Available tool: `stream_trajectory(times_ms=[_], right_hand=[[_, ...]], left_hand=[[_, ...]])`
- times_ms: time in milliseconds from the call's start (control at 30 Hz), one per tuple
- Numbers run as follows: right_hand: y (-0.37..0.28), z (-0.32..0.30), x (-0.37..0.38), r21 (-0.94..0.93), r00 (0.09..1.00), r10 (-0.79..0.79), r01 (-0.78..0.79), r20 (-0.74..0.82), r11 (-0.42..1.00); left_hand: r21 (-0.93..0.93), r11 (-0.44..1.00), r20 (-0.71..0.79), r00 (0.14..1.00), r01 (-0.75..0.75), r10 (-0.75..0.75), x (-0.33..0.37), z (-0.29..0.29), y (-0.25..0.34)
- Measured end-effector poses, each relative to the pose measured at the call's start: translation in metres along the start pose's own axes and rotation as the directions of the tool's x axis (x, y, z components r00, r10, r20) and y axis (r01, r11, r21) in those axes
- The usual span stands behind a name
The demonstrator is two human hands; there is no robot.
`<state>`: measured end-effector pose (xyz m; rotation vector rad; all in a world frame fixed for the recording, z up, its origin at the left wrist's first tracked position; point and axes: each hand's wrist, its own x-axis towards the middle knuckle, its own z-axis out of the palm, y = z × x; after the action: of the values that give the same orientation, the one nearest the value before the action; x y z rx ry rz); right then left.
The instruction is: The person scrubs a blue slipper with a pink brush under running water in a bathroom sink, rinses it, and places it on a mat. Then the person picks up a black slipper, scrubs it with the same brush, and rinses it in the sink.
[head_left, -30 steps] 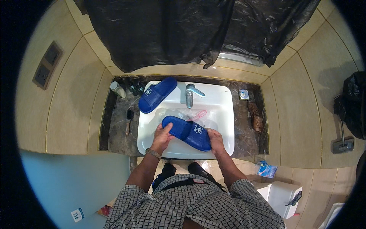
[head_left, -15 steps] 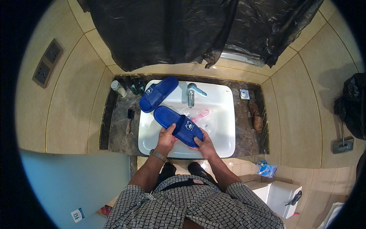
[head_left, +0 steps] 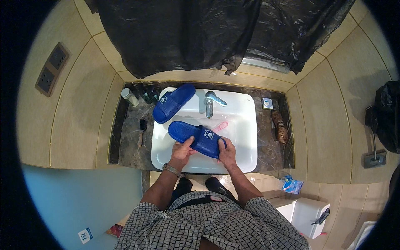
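Over the white sink I hold a blue slide slipper with a white bear face on its strap. My left hand grips its near side around the middle, thumb on top. My right hand is closed on its right end. Another blue slipper rests across the sink's back left rim. A pink handle of some tool pokes out behind the held slipper; its other end is hidden. The chrome faucet stands at the back of the sink.
Dark marble counter surrounds the sink. On its left lie a brush and a white-capped bottle beside dark bottles. At right are a small box and a brown patterned object. Black plastic sheeting hangs behind.
The held slipper has turned a little, its right end rising away from me and its left end dropping slightly. My right hand has shifted up along that end.
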<state>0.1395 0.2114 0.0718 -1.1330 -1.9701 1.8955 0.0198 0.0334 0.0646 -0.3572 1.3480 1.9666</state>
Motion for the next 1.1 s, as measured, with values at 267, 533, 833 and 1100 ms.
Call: stream_trajectory(times_ms=[267,533,833,1100], right_hand=[[0.022,-0.035,0.029,-0.208,0.987,-0.161,0.155,-0.015,0.966],[0.011,-0.056,0.036,-0.142,0.999,-0.027,0.033,0.046,0.989],[0.005,-0.071,0.034,-0.03,0.979,0.161,-0.158,0.125,0.987],[0.016,-0.076,0.033,0.176,0.933,0.321,-0.347,0.163,0.921]], left_hand=[[-0.033,0.994,-0.028,0.994,-0.107,0.106,-0.009,-0.022,0.028],[0.128,0.985,0.11,0.989,-0.112,0.098,-0.019,-0.024,0.034],[0.843,0.22,0.364,0.821,-0.491,0.439,-0.006,-0.026,0.042],[0.817,-0.213,0.563,0.82,-0.536,0.1,-0.054,0.028,0.112]])
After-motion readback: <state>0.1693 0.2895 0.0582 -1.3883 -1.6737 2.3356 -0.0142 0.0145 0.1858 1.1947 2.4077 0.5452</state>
